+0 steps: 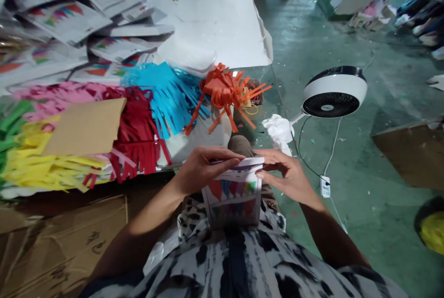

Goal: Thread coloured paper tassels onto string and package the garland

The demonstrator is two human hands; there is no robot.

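A white printed packet (pixel 233 201) with pictures of coloured tassels stands upright against my lap. My left hand (pixel 208 166) pinches its top edge from the left, thumb and fingers on the folded flap. At the top right corner, my right hand (pixel 282 173) grips the same packet between thumb and fingers. The flap looks folded over; whether it is sealed I cannot tell. Beyond my hands, an orange tissue tassel bundle (pixel 222 87) and a blue fringed bundle (pixel 163 94) lie at the table's edge.
Red (pixel 135 136), pink (pixel 69 96) and yellow fringe (pixel 31 159) lie left, under a brown card (pixel 85 127). Similar packets (pixel 69 20) are piled behind on the white table (pixel 222 25). A fan (pixel 335 92) stands right, cables on the floor. Cardboard (pixel 69 242) lies lower left.
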